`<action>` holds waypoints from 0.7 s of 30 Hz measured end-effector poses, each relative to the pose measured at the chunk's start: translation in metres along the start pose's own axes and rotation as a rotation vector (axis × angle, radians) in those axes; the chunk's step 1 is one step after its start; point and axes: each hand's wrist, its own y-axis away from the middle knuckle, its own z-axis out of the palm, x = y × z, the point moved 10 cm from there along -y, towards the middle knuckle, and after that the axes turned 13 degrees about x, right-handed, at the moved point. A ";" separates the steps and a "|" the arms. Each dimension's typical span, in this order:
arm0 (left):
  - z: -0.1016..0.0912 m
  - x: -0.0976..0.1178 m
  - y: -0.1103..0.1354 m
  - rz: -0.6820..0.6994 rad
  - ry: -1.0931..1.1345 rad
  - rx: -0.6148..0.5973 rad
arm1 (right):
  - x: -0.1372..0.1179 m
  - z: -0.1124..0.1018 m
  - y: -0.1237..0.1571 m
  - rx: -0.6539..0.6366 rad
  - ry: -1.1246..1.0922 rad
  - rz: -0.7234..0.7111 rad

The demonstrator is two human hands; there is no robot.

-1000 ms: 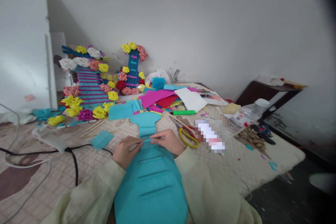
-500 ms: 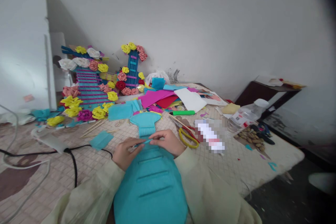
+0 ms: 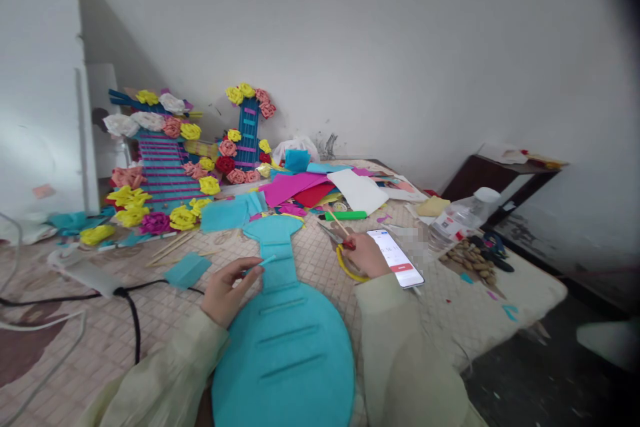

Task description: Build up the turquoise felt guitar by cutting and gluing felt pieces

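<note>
One thin blue roll is pinched in our L hand, by the neck of the blue panel; our R hand is at the scissors, clamped or not we can't tell. Best pinch softly, w/o flattening it.

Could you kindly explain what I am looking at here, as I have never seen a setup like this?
There is no machine: these are a person's two bare hands, seen from a camera worn on the head, looking forward and down. The left hand pinches a small blue strip beside the neck of a large blue cutout. The right hand is at the handles of the scissors; how firmly it grips them is hard to tell. Also on the table are a phone, a bottle, peanuts and, behind, flowered crafts.
</note>
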 end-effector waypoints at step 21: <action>-0.002 0.008 0.001 -0.129 0.196 0.024 | -0.004 0.003 0.006 -0.104 0.090 0.001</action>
